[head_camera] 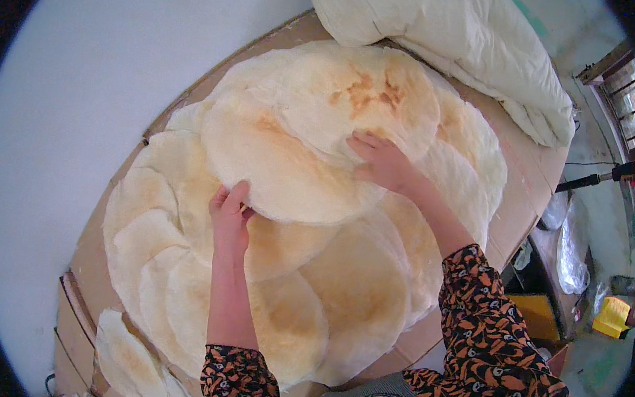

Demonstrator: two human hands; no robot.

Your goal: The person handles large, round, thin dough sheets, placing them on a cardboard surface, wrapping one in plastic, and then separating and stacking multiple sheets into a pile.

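Note:
Large round flatbreads (368, 269), cream with browned patches, overlap in a wide heap before me. On top lies one flatbread (292, 168); my left hand (233, 208) pinches its lower left edge between thumb and fingers. My right hand (382, 161) rests palm down with spread fingers near that bread's right end, its fingertips on an upper flatbread (359, 95) that has dark brown spots. Something thin shows at the left hand's fingers, too small to name.
Cardboard (528, 153) lies beneath the breads. A thick cream cloth bundle (453, 35) sits at the far edge, and a pale wall (111, 42) runs along the left. More flatbread (131, 357) lies at lower left. Plastic bags (570, 257) and a yellow object (611, 317) are at right.

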